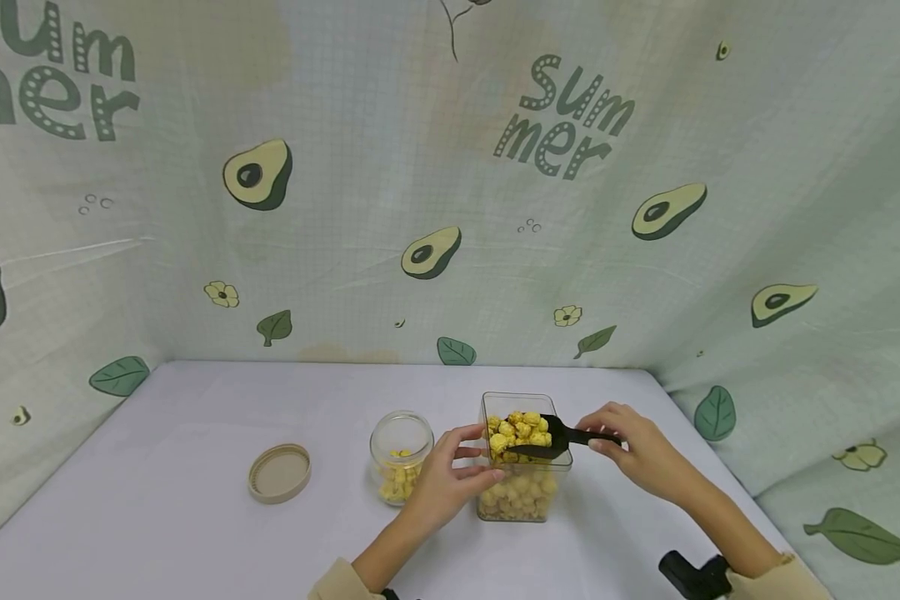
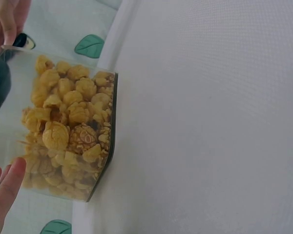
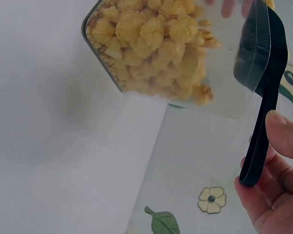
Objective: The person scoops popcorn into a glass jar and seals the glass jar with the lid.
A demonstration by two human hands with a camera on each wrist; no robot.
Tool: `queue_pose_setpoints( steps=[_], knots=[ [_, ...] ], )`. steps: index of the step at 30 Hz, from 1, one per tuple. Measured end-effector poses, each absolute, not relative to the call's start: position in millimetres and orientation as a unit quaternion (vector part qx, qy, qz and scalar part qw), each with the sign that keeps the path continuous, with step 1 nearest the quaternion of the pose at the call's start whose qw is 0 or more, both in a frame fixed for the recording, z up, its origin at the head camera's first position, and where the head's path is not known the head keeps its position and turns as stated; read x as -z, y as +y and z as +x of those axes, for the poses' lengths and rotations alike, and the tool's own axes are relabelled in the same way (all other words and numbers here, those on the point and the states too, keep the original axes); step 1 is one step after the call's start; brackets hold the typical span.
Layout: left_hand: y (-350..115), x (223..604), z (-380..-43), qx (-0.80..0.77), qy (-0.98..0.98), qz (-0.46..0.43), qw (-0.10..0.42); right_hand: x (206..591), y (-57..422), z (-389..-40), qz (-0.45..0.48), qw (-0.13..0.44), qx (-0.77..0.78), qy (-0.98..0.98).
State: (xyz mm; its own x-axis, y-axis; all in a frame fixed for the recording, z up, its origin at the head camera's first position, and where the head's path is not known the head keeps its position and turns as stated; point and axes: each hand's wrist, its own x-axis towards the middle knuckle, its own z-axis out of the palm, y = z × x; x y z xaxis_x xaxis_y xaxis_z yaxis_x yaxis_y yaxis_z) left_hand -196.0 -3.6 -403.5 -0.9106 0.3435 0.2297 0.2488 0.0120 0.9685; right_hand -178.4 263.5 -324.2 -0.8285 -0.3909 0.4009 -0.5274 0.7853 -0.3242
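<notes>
A clear square container (image 1: 483, 500) stands on the table, its lower part filled with yellow popcorn (image 2: 63, 112). My left hand (image 1: 450, 471) holds it from the left, thumb at the front wall and fingers along the side. My right hand (image 1: 633, 446) grips the handle of a black scoop (image 3: 263, 117) between thumb and fingers. The scoop's bowl is inside the container's mouth, heaped with popcorn (image 1: 517, 429) in the head view. Just left of my left hand is a round clear jar (image 1: 397, 437), uncovered, with some popcorn low inside.
A round beige lid (image 1: 280, 473) lies on the white table (image 1: 195, 433) left of the jar. Behind the table and along its sides hangs a cloth (image 1: 345, 167) printed with avocados and leaves. A black device (image 1: 696, 575) is on my right wrist.
</notes>
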Motion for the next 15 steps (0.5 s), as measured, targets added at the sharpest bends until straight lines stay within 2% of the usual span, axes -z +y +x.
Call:
queue_pose_setpoints(
  steps=[15],
  knots=[
    [-3.1, 403.7, -195.5, -0.662, 0.720, 0.204, 0.033, 317.3, 268.0, -178.6, 0.254, 0.189, -0.211, -0.925]
  ],
)
